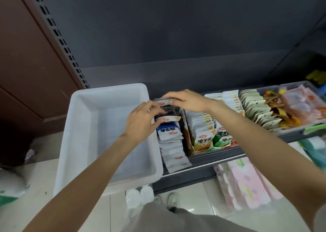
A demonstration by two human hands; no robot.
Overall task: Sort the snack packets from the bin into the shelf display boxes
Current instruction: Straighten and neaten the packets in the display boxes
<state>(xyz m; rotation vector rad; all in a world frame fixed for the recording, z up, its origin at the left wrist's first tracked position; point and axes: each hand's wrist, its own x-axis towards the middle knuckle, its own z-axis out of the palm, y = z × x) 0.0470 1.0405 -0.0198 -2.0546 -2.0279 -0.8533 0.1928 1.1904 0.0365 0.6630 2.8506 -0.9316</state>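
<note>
White bin [84, 131] at left, on the shelf [220, 156] edge, touching the leftmost display box; nothing visible inside it. Leftmost box [159, 100] packed with white-and-blue packets [169, 131], row running toward the shelf front, front ones leaning and spilling past the edge. Large white Chinese characters on the top blue packet, read upside down; small red oval logo on several, wording too small to read. Next box [187, 141], cardboard, holding 2 rows: yellow-fronted packets [202, 141] and green-fronted packets [225, 138], each with bold black Chinese characters and a red oval logo. Further right, rows of white packets [231, 99], then beige packets [255, 108] with round hang holes, then a clear tray [271, 89] of orange and red wrapped snacks.

Left grip [141, 120] curled around upright packets near the back of the leftmost box, thumb pressed on a white one. Right grip [185, 101] over the same box's back end, fingers bent on the top edge of a packet [165, 102] there.

Pink packs [247, 184] on the floor under the shelf; clear bottles [139, 195] below the bin.
</note>
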